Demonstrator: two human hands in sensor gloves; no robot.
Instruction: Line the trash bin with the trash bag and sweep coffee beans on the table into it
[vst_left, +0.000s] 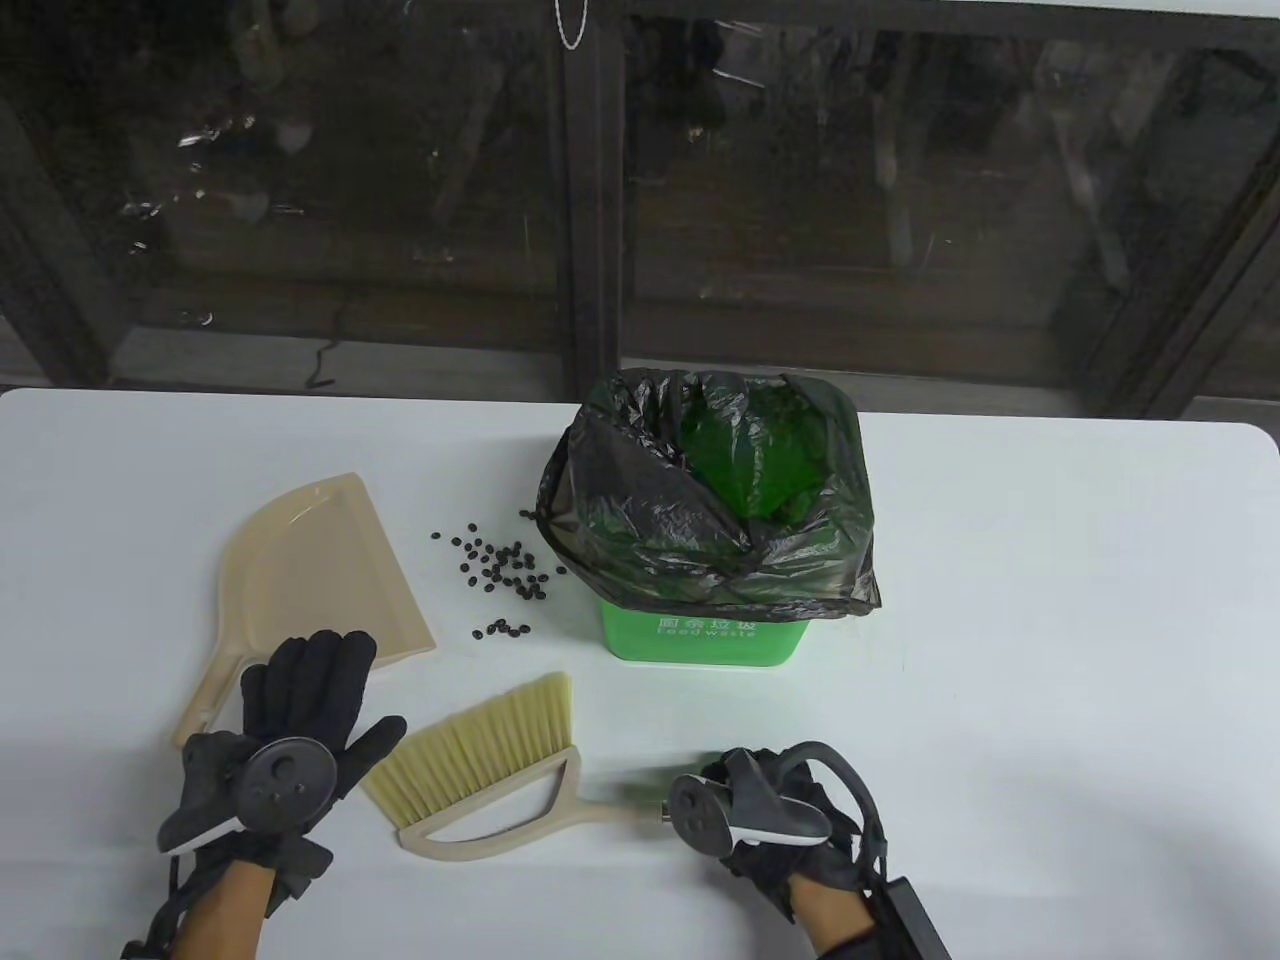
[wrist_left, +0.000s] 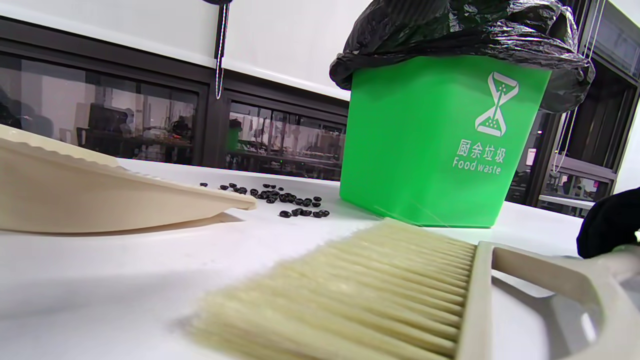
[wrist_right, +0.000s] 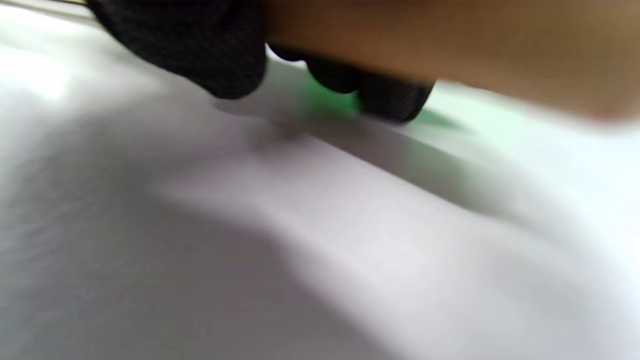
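Observation:
The green bin (vst_left: 700, 640) stands mid-table, lined with a black trash bag (vst_left: 640, 520) folded over its rim. Coffee beans (vst_left: 500, 572) lie scattered just left of the bin. A beige dustpan (vst_left: 310, 560) lies left of the beans. My left hand (vst_left: 315, 680) reaches flat, fingers straight, over the dustpan's near edge where its handle starts. A beige brush (vst_left: 500, 770) lies in front of the bin, bristles pointing away. My right hand (vst_left: 745, 805) grips the end of its handle; in the right wrist view the fingers (wrist_right: 215, 60) curl round the blurred handle (wrist_right: 450, 40).
The white table (vst_left: 1050, 650) ends at a dark window wall behind the bin. In the left wrist view the bin (wrist_left: 425, 150), beans (wrist_left: 285, 197), dustpan (wrist_left: 100, 195) and brush bristles (wrist_left: 375, 290) show close up.

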